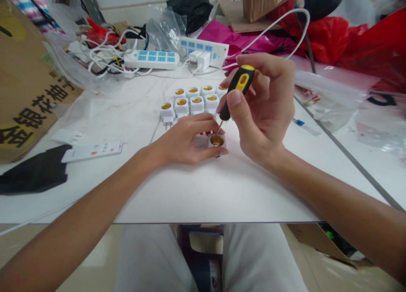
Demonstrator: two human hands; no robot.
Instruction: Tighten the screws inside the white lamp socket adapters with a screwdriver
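Note:
A white bulb socket [217,140] with a brass-coloured threaded inside stands on the table, its opening facing up. My left hand [190,140] pinches it from the left between thumb and fingers. Held in my right hand [266,102] is a black and yellow screwdriver [238,88], tilted, its thin shaft pointing down to the socket's opening. Whether its tip touches a screw inside is too small to tell. Just behind my hands, several more white bulb sockets [196,105] are grouped in rows, some partly hidden by my right hand.
Two white power strips [151,59] with tangled cables lie at the back. On the left are a cardboard box [28,85], a black bag [34,169] and a white flat box [93,151]. Red plastic bags [364,47] and clear bags fill the right. Behind, part of a person shows at top left.

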